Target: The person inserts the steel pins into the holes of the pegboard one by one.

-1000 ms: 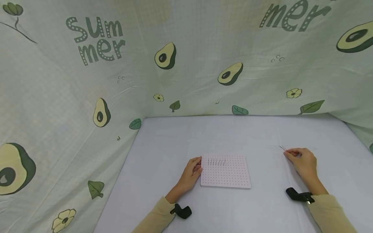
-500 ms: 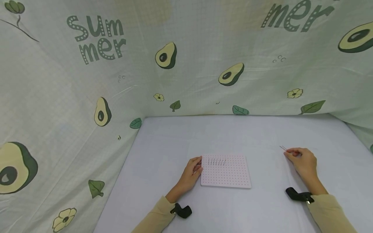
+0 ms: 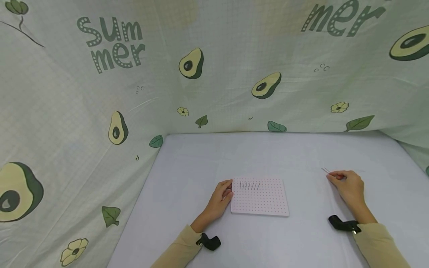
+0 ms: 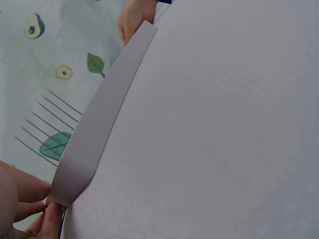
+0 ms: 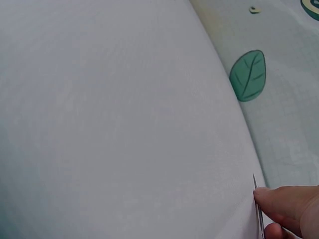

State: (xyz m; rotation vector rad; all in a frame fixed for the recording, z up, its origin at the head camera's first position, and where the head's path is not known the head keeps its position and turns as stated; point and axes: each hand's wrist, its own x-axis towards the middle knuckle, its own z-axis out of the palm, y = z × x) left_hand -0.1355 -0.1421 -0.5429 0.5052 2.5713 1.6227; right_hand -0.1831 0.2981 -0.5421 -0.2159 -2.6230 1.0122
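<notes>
My left hand (image 3: pixel 218 199) holds the left edge of a pale pink blocking board (image 3: pixel 268 203) dotted with small holes. In the left wrist view its fingertips (image 4: pixel 37 191) sit at the near corner of the board's thick side (image 4: pixel 99 114). A row of several thin metal pins (image 3: pixel 245 185) stands near the board's upper left, some leaning. Well to the right of the board, my right hand (image 3: pixel 350 188) pinches a thin, pointed metal pin (image 5: pixel 259 216) between thumb and forefinger. Its tip points away to the upper left in the head view, where two thin lines show.
A white cloth covers the table (image 3: pixel 201 156). Behind it and on the left hangs a pale green curtain (image 3: pixel 228 44) with avocado and leaf prints. Black wrist cameras sit at the left cuff (image 3: pixel 189 242) and the right cuff (image 3: pixel 377 238).
</notes>
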